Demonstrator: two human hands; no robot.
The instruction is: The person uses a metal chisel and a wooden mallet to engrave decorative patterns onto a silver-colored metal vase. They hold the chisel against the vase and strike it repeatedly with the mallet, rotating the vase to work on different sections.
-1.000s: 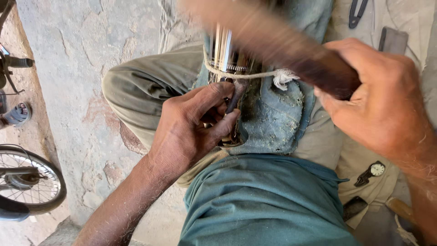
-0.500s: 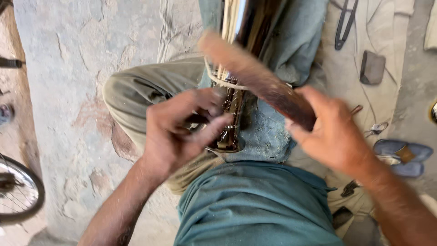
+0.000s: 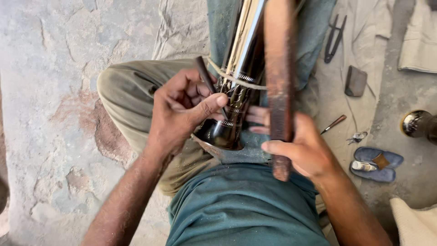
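While our left hand (image 3: pixel 182 109) pinches the thin dark chisel (image 3: pixel 207 79) against the shiny engraved metal vessel (image 3: pixel 232 105), our right hand (image 3: pixel 305 155) — gripping the long brown wooden mallet (image 3: pixel 278 86) — has swung it in beside those fingers.

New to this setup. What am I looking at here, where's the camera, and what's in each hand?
No machine: a person sits on a stone floor, filmed by a camera worn on their head, looking down at their lap. The left hand pinches a thin dark punch-like tool against a shiny dark metal vessel lying along the lap, with cord tied round it. The right hand grips a long brown wooden stick, held over the vessel. On the cloth to the right lie black shears, a small dark block, a thin wooden-handled tool and a blue sandal.
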